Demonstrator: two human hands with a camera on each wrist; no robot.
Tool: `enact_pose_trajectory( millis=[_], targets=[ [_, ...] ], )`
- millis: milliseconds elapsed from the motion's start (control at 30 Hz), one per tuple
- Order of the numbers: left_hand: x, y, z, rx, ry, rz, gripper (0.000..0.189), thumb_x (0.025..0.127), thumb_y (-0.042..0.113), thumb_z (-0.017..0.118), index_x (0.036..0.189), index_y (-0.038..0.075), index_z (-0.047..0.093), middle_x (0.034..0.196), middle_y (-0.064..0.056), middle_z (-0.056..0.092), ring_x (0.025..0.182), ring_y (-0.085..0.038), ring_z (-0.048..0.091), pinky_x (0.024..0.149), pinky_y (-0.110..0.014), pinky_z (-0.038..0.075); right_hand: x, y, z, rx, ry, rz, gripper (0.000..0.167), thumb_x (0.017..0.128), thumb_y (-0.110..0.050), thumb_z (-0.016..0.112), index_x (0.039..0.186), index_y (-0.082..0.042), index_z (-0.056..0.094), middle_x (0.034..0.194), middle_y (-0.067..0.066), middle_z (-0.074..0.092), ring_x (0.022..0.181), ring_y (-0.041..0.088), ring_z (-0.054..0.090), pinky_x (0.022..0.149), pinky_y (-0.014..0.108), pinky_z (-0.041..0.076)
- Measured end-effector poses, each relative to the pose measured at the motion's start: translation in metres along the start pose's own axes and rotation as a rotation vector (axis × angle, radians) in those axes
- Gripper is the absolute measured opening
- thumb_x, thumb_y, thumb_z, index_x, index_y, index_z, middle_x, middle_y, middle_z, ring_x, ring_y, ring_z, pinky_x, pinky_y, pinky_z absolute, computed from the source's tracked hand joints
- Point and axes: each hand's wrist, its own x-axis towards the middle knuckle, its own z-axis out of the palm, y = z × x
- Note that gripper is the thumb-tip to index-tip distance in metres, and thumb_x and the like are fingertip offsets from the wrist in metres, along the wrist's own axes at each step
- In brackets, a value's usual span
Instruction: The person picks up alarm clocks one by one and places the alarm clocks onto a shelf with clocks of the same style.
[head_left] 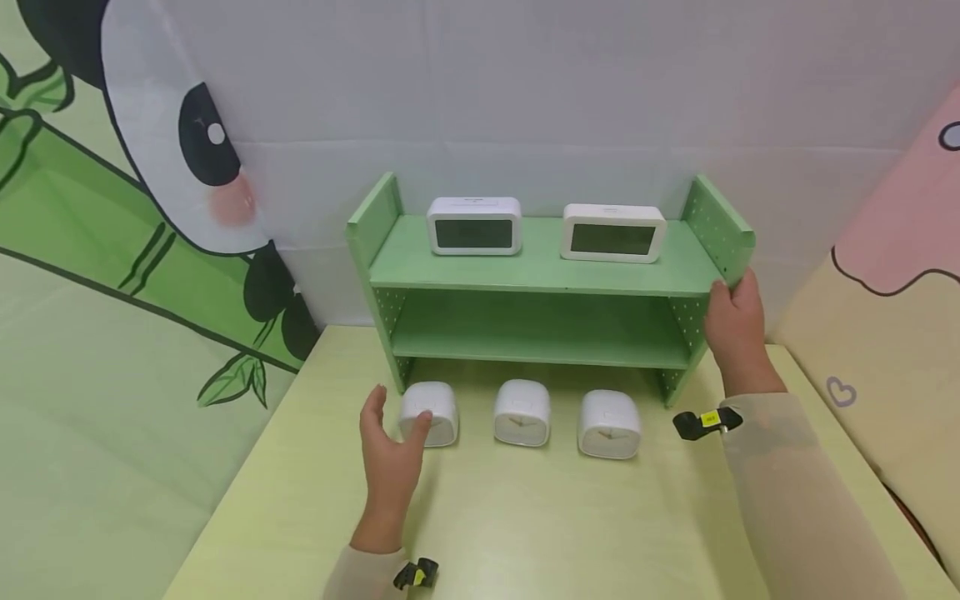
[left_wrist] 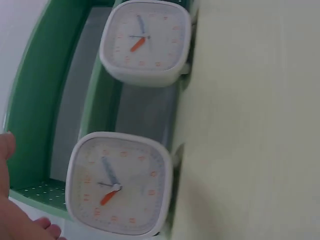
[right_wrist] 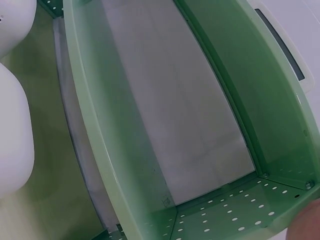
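Three white rounded-square dial clocks (head_left: 522,413): in a row on pale-yellow tabletop (head_left: 525,521), before green two-board shelf with perforated sides (head_left: 540,327).
Left hand (head_left: 392,460): thumb and fingers spread at leftmost dial clock (head_left: 435,399); contact unclear.
Right hand (head_left: 737,329): pinches shelf's right side panel (head_left: 715,223) at front edge.
Two white oblong digital clocks (head_left: 475,227): on shelf's upper board (head_left: 540,260).

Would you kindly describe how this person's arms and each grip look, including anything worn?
The pale beige cloth left sleeve and matching right sleeve end near the wrists. A small black left wrist device bears a yellow patch; the similar black right wrist device has a yellow label, its print too small to read. The left grip and right grip wear no gloves.
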Motion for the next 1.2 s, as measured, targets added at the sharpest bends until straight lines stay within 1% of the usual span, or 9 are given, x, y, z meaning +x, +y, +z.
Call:
enact_pose_trajectory(
  millis=[133,267,433,533,700,833,933,1067,1200],
  targets=[
    [-0.002,-0.007,0.01,0.038,0.041,0.021,0.084,0.093,0.026,0.079,0.156,-0.002,0.031,0.158,-0.02,0.033,0.149,-0.037,0.026,0.117,-0.061,0.022,0.0,0.0,0.0,0.002,-0.007,0.003,0.057,0.111,-0.032,0.026,0.164,-0.012,0.018,0.162,0.016,0.031,0.146,0.026,0.027,0.12,0.05,0.021],
    [-0.002,-0.015,0.021,0.066,0.065,0.016,0.085,0.09,0.023,0.081,0.155,-0.001,0.031,0.155,-0.022,0.034,0.145,-0.04,0.03,0.113,-0.063,0.027,0.002,0.0,0.001,0.018,-0.013,-0.009,0.056,0.111,-0.031,0.026,0.164,-0.012,0.018,0.162,0.016,0.031,0.147,0.027,0.027,0.121,0.049,0.02],
    [-0.002,-0.018,0.03,0.068,0.157,0.013,0.092,0.085,0.017,0.085,0.155,-0.001,0.029,0.153,-0.024,0.031,0.142,-0.043,0.03,0.111,-0.063,0.027,0.004,0.0,0.005,0.031,-0.019,-0.03,0.056,0.111,-0.029,0.027,0.163,-0.011,0.02,0.162,0.016,0.032,0.149,0.027,0.027,0.122,0.047,0.019],
    [-0.002,-0.02,0.035,0.062,0.192,-0.012,0.099,0.08,0.018,0.089,0.155,-0.001,0.028,0.154,-0.024,0.029,0.142,-0.043,0.029,0.112,-0.061,0.026,0.005,0.002,0.005,0.021,-0.018,-0.026,0.056,0.111,-0.029,0.027,0.163,-0.011,0.02,0.162,0.016,0.032,0.149,0.028,0.026,0.122,0.048,0.019],
    [-0.003,-0.027,0.047,0.059,0.176,-0.083,0.108,0.075,0.018,0.093,0.156,0.001,0.024,0.154,-0.023,0.026,0.138,-0.039,0.031,0.111,-0.057,0.027,0.004,0.003,0.001,0.006,0.006,-0.033,0.055,0.111,-0.028,0.027,0.163,-0.01,0.022,0.161,0.017,0.034,0.148,0.028,0.028,0.122,0.048,0.02],
    [-0.005,-0.031,0.051,0.071,0.168,-0.102,0.112,0.072,0.018,0.095,0.156,0.0,0.022,0.154,-0.025,0.024,0.138,-0.039,0.03,0.113,-0.055,0.027,0.002,0.002,0.001,0.003,0.007,-0.037,0.056,0.111,-0.028,0.027,0.163,-0.01,0.021,0.161,0.017,0.034,0.149,0.028,0.028,0.122,0.047,0.019],
    [-0.005,-0.035,0.053,0.073,0.163,-0.131,0.117,0.071,0.019,0.096,0.157,0.001,0.02,0.155,-0.026,0.024,0.139,-0.04,0.03,0.114,-0.055,0.027,0.001,0.002,0.001,-0.003,0.0,-0.029,0.056,0.111,-0.029,0.026,0.163,-0.011,0.02,0.162,0.017,0.033,0.149,0.029,0.027,0.122,0.049,0.019],
    [-0.004,-0.041,0.056,0.066,0.157,-0.16,0.123,0.069,0.021,0.098,0.16,0.005,0.016,0.156,-0.023,0.023,0.141,-0.038,0.029,0.116,-0.053,0.026,0.001,0.002,0.001,-0.008,0.003,-0.02,0.056,0.111,-0.03,0.026,0.163,-0.01,0.02,0.162,0.017,0.033,0.15,0.029,0.027,0.122,0.049,0.02],
    [-0.001,-0.048,0.059,0.043,0.171,-0.167,0.125,0.068,0.021,0.099,0.161,0.009,0.015,0.156,-0.02,0.023,0.14,-0.037,0.031,0.115,-0.052,0.028,0.002,0.002,0.002,-0.007,0.007,-0.015,0.055,0.111,-0.029,0.026,0.163,-0.01,0.02,0.162,0.018,0.034,0.15,0.028,0.026,0.123,0.047,0.018]
  ],
)
